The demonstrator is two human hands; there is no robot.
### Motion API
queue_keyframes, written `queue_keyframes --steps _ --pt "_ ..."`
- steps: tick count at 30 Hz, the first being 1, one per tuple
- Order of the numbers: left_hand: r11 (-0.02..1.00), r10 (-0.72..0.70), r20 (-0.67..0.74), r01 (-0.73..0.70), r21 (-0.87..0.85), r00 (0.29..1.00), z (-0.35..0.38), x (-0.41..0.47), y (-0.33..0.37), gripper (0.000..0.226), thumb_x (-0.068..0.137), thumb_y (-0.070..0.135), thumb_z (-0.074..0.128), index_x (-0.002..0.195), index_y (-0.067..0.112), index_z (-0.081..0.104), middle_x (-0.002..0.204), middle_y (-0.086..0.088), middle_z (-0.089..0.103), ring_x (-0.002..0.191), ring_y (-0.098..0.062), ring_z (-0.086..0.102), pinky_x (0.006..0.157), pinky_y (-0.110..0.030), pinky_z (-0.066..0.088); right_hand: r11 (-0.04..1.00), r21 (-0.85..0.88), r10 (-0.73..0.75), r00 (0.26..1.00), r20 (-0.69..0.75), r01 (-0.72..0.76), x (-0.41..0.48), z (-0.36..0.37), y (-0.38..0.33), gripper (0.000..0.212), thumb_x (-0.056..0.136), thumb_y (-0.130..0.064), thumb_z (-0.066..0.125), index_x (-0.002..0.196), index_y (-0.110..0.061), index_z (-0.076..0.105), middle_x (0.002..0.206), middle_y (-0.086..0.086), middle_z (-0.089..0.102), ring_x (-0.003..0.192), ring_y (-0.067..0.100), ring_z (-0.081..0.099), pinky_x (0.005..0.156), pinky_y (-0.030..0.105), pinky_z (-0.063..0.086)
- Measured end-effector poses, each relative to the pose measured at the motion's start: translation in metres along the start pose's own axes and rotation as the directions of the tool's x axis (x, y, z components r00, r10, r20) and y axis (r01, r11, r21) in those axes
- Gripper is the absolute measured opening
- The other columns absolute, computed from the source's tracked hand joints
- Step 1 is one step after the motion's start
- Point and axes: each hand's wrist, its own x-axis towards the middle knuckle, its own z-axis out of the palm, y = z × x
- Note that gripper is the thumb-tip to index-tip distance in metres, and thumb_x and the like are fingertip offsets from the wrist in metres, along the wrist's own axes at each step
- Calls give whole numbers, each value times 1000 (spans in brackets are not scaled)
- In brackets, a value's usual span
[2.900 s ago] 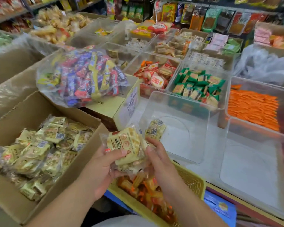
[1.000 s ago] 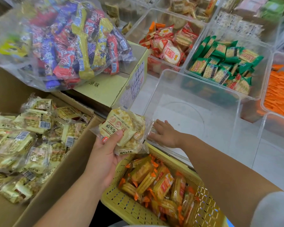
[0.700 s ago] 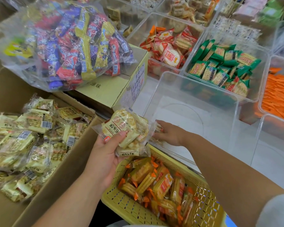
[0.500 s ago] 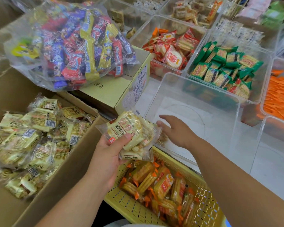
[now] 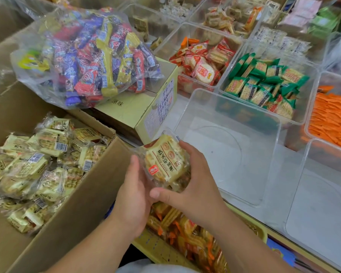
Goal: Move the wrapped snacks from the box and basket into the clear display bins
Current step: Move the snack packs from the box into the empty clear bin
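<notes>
Gripping pack [image 5: 164, 160] with both hands: left hand [image 5: 133, 194] thumb along its left edge, right hand [image 5: 197, 186] fingers curled over right edge, thumb at near edge. Held above basket [image 5: 156, 247], just near-left of clear bin [image 5: 234, 164]. Left fingers hidden behind pack; basket partly covered by arms.
</notes>
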Motion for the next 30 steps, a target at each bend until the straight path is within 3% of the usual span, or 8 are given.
queue_keyframes --steps 5,10,15,18,21,25,28,30 --pt "987 -20 56 11 158 998 3 -2 -6 50 95 67 45 135 42 62 135 -1 69 124 -24 67 97 -57 56 985 127 119 993 -15 -117 -4 -2 -1 94 56 -66 81 137 -49 35 128 -25 54 116 -3 57 97 33 53" --pt "985 7 34 -13 174 999 5 0 -8 54 81 52 75 133 47 61 130 7 69 116 -23 70 86 -57 61 856 480 196 979 49 -195 0 -17 2 66 63 -49 76 125 -39 57 111 -17 70 98 4 71 74 26 58" --pt "993 -28 -59 34 110 998 0 7 -10 39 95 24 71 129 44 65 127 -9 71 108 -34 73 82 -60 61 785 572 223 970 94 -236 11 -32 11 43 65 -46 71 106 -32 70 104 -10 74 95 10 71 71 29 55" --pt "998 -30 -69 34 59 997 -7 9 -8 40 102 15 59 131 41 64 127 -11 72 108 -35 73 81 -57 62 806 543 321 945 -64 -237 34 -48 31 41 57 -55 68 93 -35 72 89 -23 70 89 2 62 85 36 47" --pt "999 -18 -75 21 32 997 -14 11 -6 40 98 16 60 131 39 63 123 -8 74 106 -30 74 70 -45 64 847 433 408 899 -159 -308 69 -63 58 54 61 -52 69 110 -28 69 106 -13 67 96 7 58 78 31 41" --pt "1000 -17 -97 16 -19 995 -24 11 -2 47 84 25 64 130 34 64 120 -7 76 102 -27 75 65 -41 63 772 390 549 836 -13 -501 114 -71 96 62 66 -53 60 122 -26 61 125 3 63 111 21 58 91 39 48" --pt "998 -31 -128 23 -63 991 -32 9 -2 39 83 23 62 120 33 70 116 -9 76 98 -28 76 64 -43 63 822 186 540 841 44 -538 137 -66 115 45 71 -49 57 112 -31 59 122 3 58 111 24 55 98 44 49" --pt "997 -45 -145 35 -69 988 -35 8 -2 38 83 22 62 118 34 72 115 -9 77 98 -29 76 68 -47 65 846 112 517 853 70 -522 148 -58 121 35 74 -46 56 108 -36 58 118 0 57 104 19 53 92 42 48"
